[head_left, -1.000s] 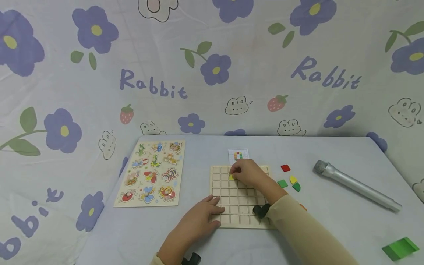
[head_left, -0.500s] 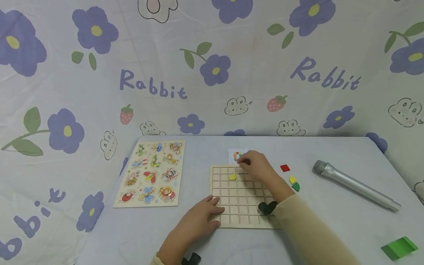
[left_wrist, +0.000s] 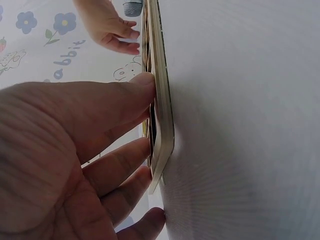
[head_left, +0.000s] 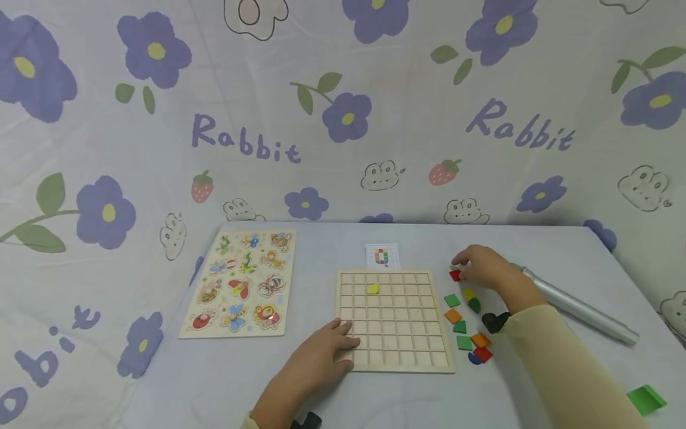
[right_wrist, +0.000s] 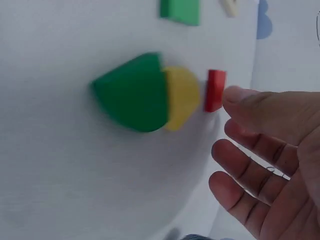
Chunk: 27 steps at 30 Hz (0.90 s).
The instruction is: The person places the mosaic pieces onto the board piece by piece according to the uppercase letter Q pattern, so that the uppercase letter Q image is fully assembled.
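My left hand [head_left: 317, 359] rests with its fingers spread on the left edge of a wooden grid board [head_left: 398, 327]. In the left wrist view its thumb and fingertips lie along the board's rim. A single yellow tile [head_left: 372, 289] sits in a cell near the board's top. To the right of the board, my right hand [head_left: 490, 271] reaches over a small red tile [head_left: 454, 275]. The right wrist view shows the thumb right at the red tile [right_wrist: 216, 90], with the other fingers loosely bent and apart from it. Beside it lie a yellow piece [right_wrist: 181, 97] and a green rounded piece [right_wrist: 135, 95].
Several coloured tiles, among them an orange tile [head_left: 452, 316], lie along the board's right side. A pattern card [head_left: 382, 256] is behind the board. An insect puzzle [head_left: 241, 286] lies at left, a silver microphone [head_left: 584, 308] at right, and a green block [head_left: 646, 400] at front right.
My right hand has left the yellow tile on the board, moved past the card, and gone right to the red tile. The left hand stays on the board.
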Tool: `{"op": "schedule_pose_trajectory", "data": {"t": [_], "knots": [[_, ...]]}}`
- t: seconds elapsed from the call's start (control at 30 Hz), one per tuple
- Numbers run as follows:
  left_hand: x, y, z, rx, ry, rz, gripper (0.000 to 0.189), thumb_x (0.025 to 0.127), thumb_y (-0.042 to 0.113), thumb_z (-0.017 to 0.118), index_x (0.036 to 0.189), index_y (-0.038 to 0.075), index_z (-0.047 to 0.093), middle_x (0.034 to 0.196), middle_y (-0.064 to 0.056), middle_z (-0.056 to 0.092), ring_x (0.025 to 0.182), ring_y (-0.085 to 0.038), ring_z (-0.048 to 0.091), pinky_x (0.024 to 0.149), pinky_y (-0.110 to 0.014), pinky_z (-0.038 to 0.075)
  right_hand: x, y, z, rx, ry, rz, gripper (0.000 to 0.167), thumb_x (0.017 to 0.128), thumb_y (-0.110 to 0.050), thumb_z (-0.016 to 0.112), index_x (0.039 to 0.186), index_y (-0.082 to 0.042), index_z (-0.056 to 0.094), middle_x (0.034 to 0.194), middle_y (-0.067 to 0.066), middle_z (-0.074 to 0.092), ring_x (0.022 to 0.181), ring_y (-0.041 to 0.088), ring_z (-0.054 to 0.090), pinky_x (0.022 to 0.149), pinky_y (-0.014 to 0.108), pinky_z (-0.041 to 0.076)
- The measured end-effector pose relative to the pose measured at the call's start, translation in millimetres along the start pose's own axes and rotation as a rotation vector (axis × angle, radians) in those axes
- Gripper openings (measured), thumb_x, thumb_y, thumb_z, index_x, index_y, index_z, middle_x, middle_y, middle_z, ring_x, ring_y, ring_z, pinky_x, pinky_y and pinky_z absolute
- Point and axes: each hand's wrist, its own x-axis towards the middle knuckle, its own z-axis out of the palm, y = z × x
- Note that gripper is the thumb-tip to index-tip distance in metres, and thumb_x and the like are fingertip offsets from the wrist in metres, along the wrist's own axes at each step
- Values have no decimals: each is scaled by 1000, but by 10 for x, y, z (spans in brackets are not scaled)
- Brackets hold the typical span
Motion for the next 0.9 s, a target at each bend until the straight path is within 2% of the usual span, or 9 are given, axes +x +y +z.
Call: {"op": "schedule_pose_trajectory", "data": {"t": [0.1, 0.27, 0.47, 0.67, 0.8, 0.9], "knots": [[-6, -4, -4, 4, -1, -7, 42, 96, 19, 83, 138, 19, 77, 166, -3, 55, 162, -31, 42, 130, -56, 39, -6, 53, 48, 0, -3, 5, 34, 100, -8, 75, 134, -2, 74, 136, 27, 67, 126, 46, 61, 115, 67, 51], [-10, 2, -5, -1, 3, -9, 43, 95, 20, 84, 138, 19, 78, 166, -2, 55, 162, -31, 41, 130, -56, 39, -12, 68, 116, -4, 43, -14, 32, 100, -9, 76, 130, 0, 75, 126, 24, 70, 114, 40, 63, 109, 64, 55], [-2, -9, 4, 0, 0, -13, 43, 95, 20, 84, 138, 19, 78, 166, -1, 56, 162, -30, 41, 129, -56, 40, 4, 66, 129, 16, 52, -31, 23, 99, -9, 78, 120, 1, 74, 113, 20, 71, 100, 34, 64, 98, 56, 61], [15, -21, 13, 3, 5, -5, 43, 96, 20, 84, 139, 20, 77, 166, -2, 55, 162, -30, 41, 129, -56, 40, 51, 60, 102, -12, 73, -51, 11, 98, -7, 78, 107, -5, 72, 104, 15, 72, 93, 30, 63, 87, 47, 61], [29, -19, 23, 15, 7, -5, 44, 96, 21, 83, 139, 20, 77, 166, -1, 55, 162, -30, 41, 129, -55, 41, 23, -99, 54, 25, 95, -90, 3, 103, -8, 73, 106, -7, 71, 106, 13, 73, 96, 30, 63, 88, 46, 61], [37, -16, 25, 21, 3, -16, 44, 96, 21, 84, 139, 21, 77, 166, 0, 55, 162, -29, 41, 129, -55, 41, -9, -347, 75, 98, 110, -143, 4, 107, -12, 69, 109, -8, 71, 110, 12, 73, 99, 30, 64, 89, 45, 61]]}}
